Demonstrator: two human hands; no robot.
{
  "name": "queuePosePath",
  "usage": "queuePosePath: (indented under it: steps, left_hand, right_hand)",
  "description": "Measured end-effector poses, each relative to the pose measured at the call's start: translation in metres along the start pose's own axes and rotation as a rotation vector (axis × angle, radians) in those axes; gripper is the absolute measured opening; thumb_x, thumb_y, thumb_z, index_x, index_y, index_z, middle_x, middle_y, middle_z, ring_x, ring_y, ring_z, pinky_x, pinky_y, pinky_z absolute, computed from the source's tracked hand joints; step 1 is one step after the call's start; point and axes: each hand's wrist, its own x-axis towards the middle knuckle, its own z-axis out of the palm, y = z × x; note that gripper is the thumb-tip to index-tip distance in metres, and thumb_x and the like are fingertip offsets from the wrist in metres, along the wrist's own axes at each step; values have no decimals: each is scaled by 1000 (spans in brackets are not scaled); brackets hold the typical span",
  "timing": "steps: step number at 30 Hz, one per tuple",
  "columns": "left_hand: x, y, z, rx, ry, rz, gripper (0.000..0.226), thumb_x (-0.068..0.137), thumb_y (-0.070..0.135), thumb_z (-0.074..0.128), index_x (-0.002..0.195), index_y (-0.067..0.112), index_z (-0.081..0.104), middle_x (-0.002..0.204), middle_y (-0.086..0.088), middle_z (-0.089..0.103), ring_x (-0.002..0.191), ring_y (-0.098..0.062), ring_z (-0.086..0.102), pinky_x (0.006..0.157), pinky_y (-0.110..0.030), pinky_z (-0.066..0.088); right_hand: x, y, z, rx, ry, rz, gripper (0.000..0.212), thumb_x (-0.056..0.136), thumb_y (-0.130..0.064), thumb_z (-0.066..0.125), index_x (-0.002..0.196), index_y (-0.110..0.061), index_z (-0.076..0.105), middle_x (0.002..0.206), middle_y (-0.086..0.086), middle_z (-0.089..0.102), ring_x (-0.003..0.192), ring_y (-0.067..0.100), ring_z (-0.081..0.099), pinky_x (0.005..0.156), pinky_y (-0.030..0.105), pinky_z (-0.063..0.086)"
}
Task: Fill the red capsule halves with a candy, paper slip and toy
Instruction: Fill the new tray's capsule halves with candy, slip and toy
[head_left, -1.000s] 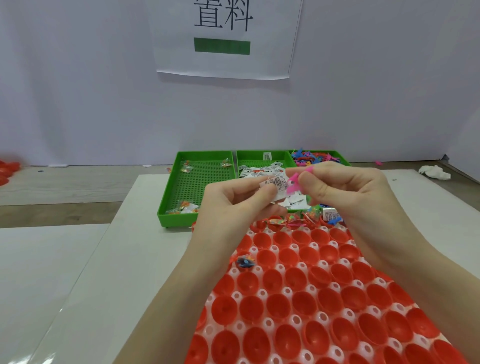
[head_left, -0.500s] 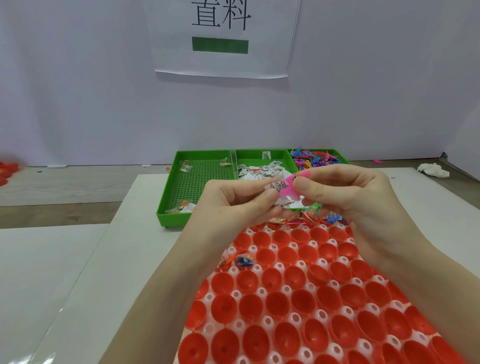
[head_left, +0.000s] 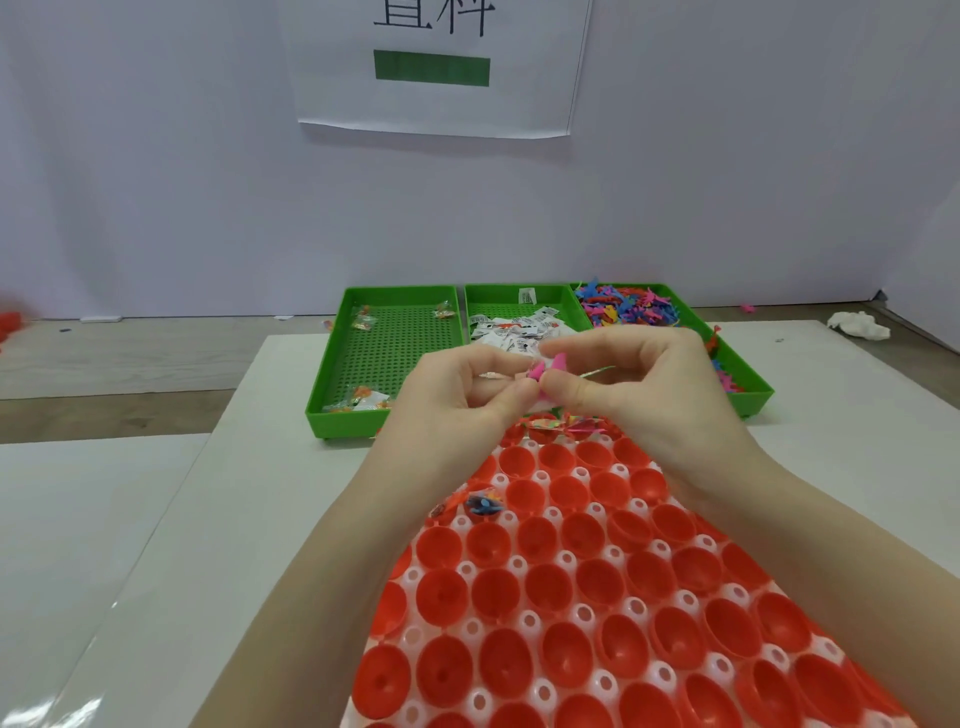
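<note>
Head view: I'm pinching the pink toy (head_left: 545, 366) between left hand (head_left: 467, 395) and right hand (head_left: 639, 384), now lower and closer to the capsule halves (head_left: 545, 582) than before; slip barely visible, drop-in looks next.

Head-worn camera looks forward and down, close over the hands (head_left: 561, 384).
</note>
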Motion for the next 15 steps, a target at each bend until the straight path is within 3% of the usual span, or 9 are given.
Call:
queuePosePath:
  steps: [2,6,10,15]
  left_hand:
    - [2,-6,0,116,-19,-46,9,86,19,62,93,21,68,77,8,73,73,-2,66,76,-22,50]
    - [7,-18,-7,458,9,-42,16,78,35,67,91,28,72,75,21,62,68,12,52,62,-8,41]
    - [9,-23,-16,399,54,-67,17,76,41,66,86,28,72,73,20,64,68,11,55,60,-9,40]
    - [11,-26,-27,306,164,-68,6,81,36,65,77,31,66,80,17,66,78,3,60,73,-22,47]
  right_hand:
    - [4,9,0,-49,-62,50,14,71,-3,75,72,-15,70,64,-2,69,58,5,63,56,15,50]
    - [6,31,3,-232,-155,164,14,72,-2,74,66,-11,66,66,7,68,61,18,62,62,25,50]
    - [4,49,8,-487,-200,139,21,71,-14,77,61,-23,62,58,-11,61,50,0,53,55,10,41]
    - [1,57,11,-607,-247,47,24,66,-15,80,62,-29,62,63,-9,65,56,4,57,59,17,45]
